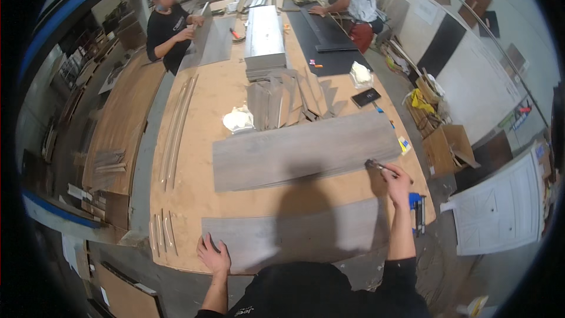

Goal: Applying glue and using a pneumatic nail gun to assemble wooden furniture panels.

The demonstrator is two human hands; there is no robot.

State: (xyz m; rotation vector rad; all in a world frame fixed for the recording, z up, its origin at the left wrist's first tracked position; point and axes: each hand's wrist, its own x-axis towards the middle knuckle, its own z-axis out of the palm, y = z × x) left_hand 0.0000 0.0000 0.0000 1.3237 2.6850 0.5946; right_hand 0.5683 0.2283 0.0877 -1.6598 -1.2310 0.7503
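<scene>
Two grey wood-grain boards lie crosswise on the worktable before me, a strip of tabletop between them. On the left end of the near board (265, 241) my left hand (213, 253) rests flat, its fingers spread. My right hand (397, 184) is closed round the handle of a small dark-tipped brush (373, 165). The brush's tip is at the right front edge of the far board (294, 147). A blob of white paste (238, 119) sits behind that board's left part. My shadow falls over both boards.
Grey offcuts (282, 97) and a stack of long boards (265, 32) stand mid-table. Thin strips (176, 129) lie left. A phone (365, 98) and a blue nail gun (416, 212) are on the right. Co-workers stand at far left (168, 23) and far right (356, 0).
</scene>
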